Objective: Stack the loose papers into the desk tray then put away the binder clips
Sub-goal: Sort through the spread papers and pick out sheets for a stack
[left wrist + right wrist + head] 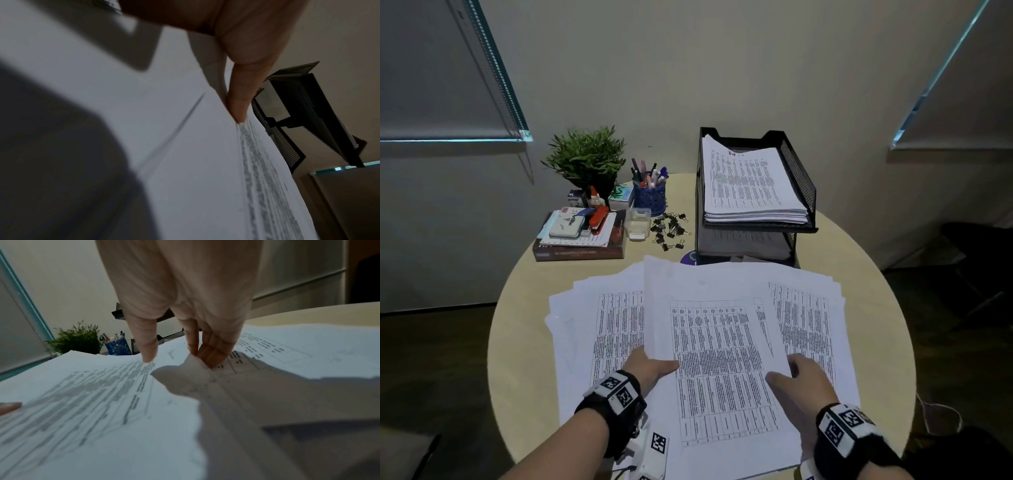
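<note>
Loose printed papers [619, 329] lie fanned over the near half of the round table. One bundle of sheets [715, 346] rests on top in the middle. My left hand [654, 365] pinches its left edge, thumb [238, 104] on top and the fingers hidden beneath. My right hand [792, 371] pinches the right edge, thumb [147, 347] on the page and fingers [211, 355] tucked under the edge. The black mesh desk tray [799, 178] stands at the back right, its upper tier holding a paper stack [750, 185]. Black binder clips [670, 230] lie scattered left of the tray.
A small clear plastic box [637, 222] stands open beside the clips. Behind it are a blue pen cup [650, 200], a potted plant [587, 157] and a pile of books with a red stapler [599, 217]. The table edge [496, 342] curves close on both sides.
</note>
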`<move>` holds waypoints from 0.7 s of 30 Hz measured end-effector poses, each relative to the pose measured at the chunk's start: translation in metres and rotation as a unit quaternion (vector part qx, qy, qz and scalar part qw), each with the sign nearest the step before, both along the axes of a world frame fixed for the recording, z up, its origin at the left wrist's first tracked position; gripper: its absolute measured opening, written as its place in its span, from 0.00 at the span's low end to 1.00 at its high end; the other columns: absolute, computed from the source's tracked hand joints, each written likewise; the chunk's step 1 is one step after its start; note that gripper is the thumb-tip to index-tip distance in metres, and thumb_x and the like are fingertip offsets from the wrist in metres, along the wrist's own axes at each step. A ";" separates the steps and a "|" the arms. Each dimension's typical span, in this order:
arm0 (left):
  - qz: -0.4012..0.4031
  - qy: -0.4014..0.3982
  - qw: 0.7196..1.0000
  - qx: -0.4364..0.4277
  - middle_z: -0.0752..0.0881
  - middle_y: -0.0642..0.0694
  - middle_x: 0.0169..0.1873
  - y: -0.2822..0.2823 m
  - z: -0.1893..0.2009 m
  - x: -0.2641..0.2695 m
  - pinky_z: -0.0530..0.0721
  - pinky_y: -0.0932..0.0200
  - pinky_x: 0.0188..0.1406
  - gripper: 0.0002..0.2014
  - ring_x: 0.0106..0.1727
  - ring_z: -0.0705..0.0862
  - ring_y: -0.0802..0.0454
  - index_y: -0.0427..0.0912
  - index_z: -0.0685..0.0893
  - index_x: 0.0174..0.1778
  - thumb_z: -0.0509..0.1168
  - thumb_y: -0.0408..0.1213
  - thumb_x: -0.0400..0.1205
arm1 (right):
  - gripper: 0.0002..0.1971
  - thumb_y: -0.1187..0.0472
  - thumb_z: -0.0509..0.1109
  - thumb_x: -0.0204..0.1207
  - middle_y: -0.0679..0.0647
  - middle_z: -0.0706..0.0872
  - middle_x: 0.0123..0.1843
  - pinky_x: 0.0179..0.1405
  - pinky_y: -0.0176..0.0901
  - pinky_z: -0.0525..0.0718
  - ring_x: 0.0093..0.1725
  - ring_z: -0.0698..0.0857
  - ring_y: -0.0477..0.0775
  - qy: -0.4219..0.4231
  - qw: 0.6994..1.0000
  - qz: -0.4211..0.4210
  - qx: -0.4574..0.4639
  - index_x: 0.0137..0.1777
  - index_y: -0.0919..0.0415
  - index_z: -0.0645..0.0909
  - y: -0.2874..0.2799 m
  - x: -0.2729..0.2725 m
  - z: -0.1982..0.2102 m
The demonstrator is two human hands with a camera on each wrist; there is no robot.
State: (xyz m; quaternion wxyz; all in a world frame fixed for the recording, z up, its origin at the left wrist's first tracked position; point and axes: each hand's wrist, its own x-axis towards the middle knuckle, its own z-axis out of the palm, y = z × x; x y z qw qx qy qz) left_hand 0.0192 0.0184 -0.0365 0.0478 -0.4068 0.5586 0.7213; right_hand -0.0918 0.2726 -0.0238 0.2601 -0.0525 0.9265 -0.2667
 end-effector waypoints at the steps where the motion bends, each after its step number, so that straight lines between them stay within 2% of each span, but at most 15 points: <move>1: 0.002 0.002 1.000 -0.005 0.85 0.40 0.43 0.001 -0.003 0.000 0.83 0.56 0.50 0.19 0.45 0.84 0.44 0.26 0.78 0.58 0.70 0.15 0.71 | 0.23 0.52 0.72 0.75 0.56 0.78 0.59 0.56 0.43 0.74 0.58 0.78 0.55 -0.016 1.000 -0.015 -0.017 0.66 0.63 0.75 0.001 -0.001 0.000; 3: 0.008 0.012 1.000 0.001 0.85 0.39 0.43 -0.001 -0.005 0.002 0.85 0.59 0.45 0.19 0.44 0.84 0.45 0.27 0.78 0.58 0.69 0.14 0.71 | 0.24 0.53 0.73 0.74 0.59 0.80 0.62 0.60 0.45 0.76 0.60 0.79 0.58 -0.006 0.996 -0.083 -0.034 0.67 0.64 0.76 0.008 -0.006 0.001; 6: 0.026 0.016 0.999 -0.015 0.85 0.38 0.43 -0.003 -0.003 0.006 0.79 0.56 0.55 0.18 0.47 0.83 0.41 0.27 0.77 0.58 0.69 0.15 0.72 | 0.31 0.49 0.76 0.69 0.65 0.77 0.66 0.61 0.52 0.78 0.65 0.77 0.67 0.041 0.976 -0.185 0.108 0.67 0.66 0.74 0.027 -0.022 0.003; 8: 0.032 0.023 0.999 -0.027 0.84 0.38 0.42 -0.006 -0.002 0.008 0.78 0.56 0.57 0.17 0.48 0.82 0.41 0.29 0.77 0.56 0.68 0.15 0.74 | 0.37 0.48 0.78 0.66 0.67 0.75 0.66 0.59 0.52 0.77 0.65 0.75 0.68 0.012 0.964 -0.212 0.160 0.69 0.68 0.69 0.037 -0.028 0.006; 10: 0.029 0.025 0.999 -0.031 0.84 0.39 0.41 -0.006 -0.003 0.008 0.78 0.56 0.57 0.17 0.48 0.82 0.41 0.29 0.77 0.57 0.67 0.15 0.74 | 0.38 0.51 0.81 0.65 0.68 0.76 0.65 0.57 0.53 0.79 0.64 0.77 0.68 -0.002 0.967 -0.214 0.140 0.69 0.70 0.68 0.041 -0.032 0.002; 13: 0.024 0.011 0.998 -0.052 0.85 0.38 0.41 -0.005 -0.003 0.008 0.78 0.56 0.56 0.17 0.48 0.83 0.41 0.27 0.78 0.58 0.69 0.17 0.74 | 0.33 0.57 0.79 0.68 0.67 0.77 0.65 0.57 0.55 0.80 0.63 0.79 0.69 0.016 0.973 -0.194 0.127 0.67 0.70 0.69 0.041 -0.032 0.000; 17: 0.013 0.009 0.997 -0.082 0.85 0.37 0.45 -0.004 0.000 0.009 0.78 0.57 0.53 0.19 0.48 0.83 0.43 0.25 0.78 0.61 0.70 0.21 0.74 | 0.18 0.64 0.69 0.76 0.65 0.76 0.62 0.58 0.55 0.78 0.62 0.76 0.67 0.121 0.966 -0.145 0.178 0.64 0.66 0.72 0.046 -0.025 -0.007; 19: 0.017 0.020 0.996 -0.082 0.84 0.42 0.40 -0.003 0.005 0.010 0.76 0.57 0.51 0.16 0.43 0.81 0.46 0.27 0.78 0.60 0.68 0.20 0.76 | 0.09 0.69 0.62 0.78 0.67 0.80 0.54 0.50 0.52 0.79 0.51 0.79 0.66 0.136 0.970 -0.148 0.134 0.57 0.68 0.76 0.052 -0.024 -0.010; 21: 0.025 0.028 0.996 -0.078 0.82 0.44 0.37 -0.003 0.010 0.011 0.74 0.56 0.51 0.15 0.39 0.80 0.48 0.31 0.78 0.59 0.67 0.20 0.76 | 0.06 0.70 0.58 0.79 0.67 0.82 0.45 0.39 0.47 0.77 0.40 0.79 0.63 0.136 0.967 -0.206 0.064 0.50 0.66 0.77 0.061 -0.025 -0.005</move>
